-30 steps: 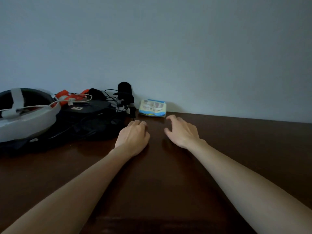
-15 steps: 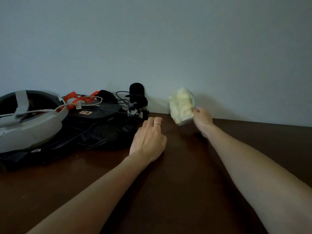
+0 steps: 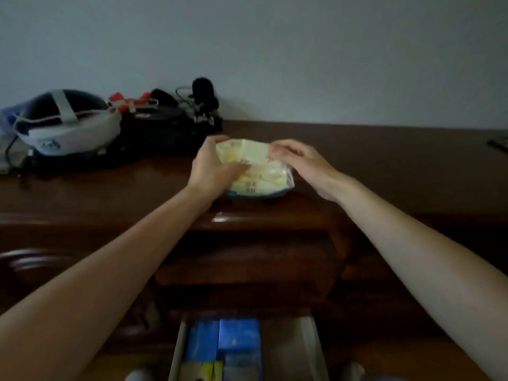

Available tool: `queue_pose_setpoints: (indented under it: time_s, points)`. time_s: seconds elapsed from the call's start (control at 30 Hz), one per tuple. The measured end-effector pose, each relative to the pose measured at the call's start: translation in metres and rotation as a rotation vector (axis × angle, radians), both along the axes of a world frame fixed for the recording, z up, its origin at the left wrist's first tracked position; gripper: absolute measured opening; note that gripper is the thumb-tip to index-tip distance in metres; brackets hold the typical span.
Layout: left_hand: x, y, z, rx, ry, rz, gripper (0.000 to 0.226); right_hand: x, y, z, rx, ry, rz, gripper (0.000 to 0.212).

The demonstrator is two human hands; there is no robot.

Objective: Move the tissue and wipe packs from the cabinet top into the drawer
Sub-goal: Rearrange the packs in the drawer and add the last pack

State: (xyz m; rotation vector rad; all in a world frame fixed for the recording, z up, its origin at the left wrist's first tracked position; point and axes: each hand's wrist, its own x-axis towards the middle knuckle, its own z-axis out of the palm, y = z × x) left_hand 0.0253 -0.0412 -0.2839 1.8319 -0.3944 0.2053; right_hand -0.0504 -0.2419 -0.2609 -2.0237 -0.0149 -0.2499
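Observation:
A pale yellow tissue pack [image 3: 254,166] with a blue edge is held between both hands just above the front part of the dark wooden cabinet top [image 3: 384,166]. My left hand [image 3: 213,167] grips its left side with the fingers curled over it. My right hand [image 3: 299,160] pinches its right upper corner. Below, at the bottom of the view, the drawer [image 3: 310,350] stands open, with blue packs [image 3: 239,336] and a yellowish pack [image 3: 203,371] lying inside.
A white and grey headset [image 3: 63,125] and a black bag with cables, a microphone [image 3: 204,92] and red items [image 3: 123,101] crowd the cabinet top's left back. A dark object [image 3: 499,145] lies at the far right edge.
The pack has come from the wall to the cabinet's front edge. My left hand left the cabinet top and took hold of it. The view tilted down, showing the open drawer.

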Motion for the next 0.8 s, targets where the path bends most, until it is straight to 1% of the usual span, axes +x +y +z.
queue_pose_setpoints:
  time_s: [0.07, 0.13, 0.17, 0.2, 0.27, 0.3, 0.33, 0.4, 0.43, 0.47, 0.53, 0.6, 0.63, 0.7, 0.73, 0.8]
  points:
    - [-0.062, 0.023, -0.011, 0.019, -0.059, -0.035, 0.073, -0.056, 0.020, -0.017, -0.062, -0.085, 0.023, 0.038]
    - [-0.122, 0.047, -0.034, 0.017, -0.107, -0.170, 0.081, -0.109, 0.036, -0.047, -0.091, -0.162, 0.057, 0.042]
    - [-0.149, 0.058, -0.051, 0.025, -0.084, -0.264, 0.086, -0.132, 0.041, -0.067, -0.093, -0.156, 0.075, 0.042]
    - [-0.172, 0.069, -0.070, 0.029, -0.011, -0.349, 0.091, -0.153, 0.045, -0.090, -0.093, -0.121, 0.087, 0.041]
    - [-0.206, 0.084, -0.117, 0.007, 0.284, -0.424, 0.091, -0.186, 0.048, -0.135, -0.077, 0.014, 0.102, 0.042]
    - [-0.219, 0.088, -0.141, 0.031, 0.440, -0.396, 0.085, -0.198, 0.049, -0.158, -0.060, 0.090, 0.095, 0.041]
    - [-0.229, 0.089, -0.164, 0.110, 0.534, -0.350, 0.075, -0.208, 0.049, -0.181, -0.043, 0.164, 0.085, 0.040]
    - [-0.241, 0.089, -0.213, 0.270, 0.585, -0.288, 0.047, -0.222, 0.048, -0.225, -0.048, 0.288, 0.070, 0.039]
    - [-0.244, 0.090, -0.235, 0.293, 0.590, -0.270, 0.034, -0.228, 0.048, -0.245, -0.065, 0.334, 0.062, 0.042]
    - [-0.245, 0.092, -0.254, 0.310, 0.582, -0.231, 0.027, -0.232, 0.047, -0.266, -0.074, 0.374, 0.051, 0.047]
    - [-0.240, 0.103, -0.285, 0.367, 0.544, -0.080, 0.027, -0.236, 0.041, -0.305, -0.083, 0.462, -0.001, 0.057]
    - [-0.230, 0.117, -0.314, 0.367, 0.582, 0.108, 0.037, -0.238, 0.031, -0.343, -0.181, 0.569, -0.053, 0.052]
    - [-0.225, 0.123, -0.326, 0.332, 0.641, 0.192, 0.041, -0.239, 0.027, -0.361, -0.269, 0.628, -0.053, 0.046]
    - [-0.218, 0.132, -0.346, 0.203, 0.773, 0.319, 0.043, -0.238, 0.024, -0.394, -0.421, 0.718, -0.003, 0.040]
    - [-0.217, 0.133, -0.353, 0.141, 0.824, 0.363, 0.042, -0.237, 0.026, -0.407, -0.482, 0.741, 0.036, 0.040]
    - [-0.217, 0.133, -0.366, 0.079, 0.877, 0.435, 0.041, -0.233, 0.034, -0.430, -0.620, 0.775, 0.126, 0.048]
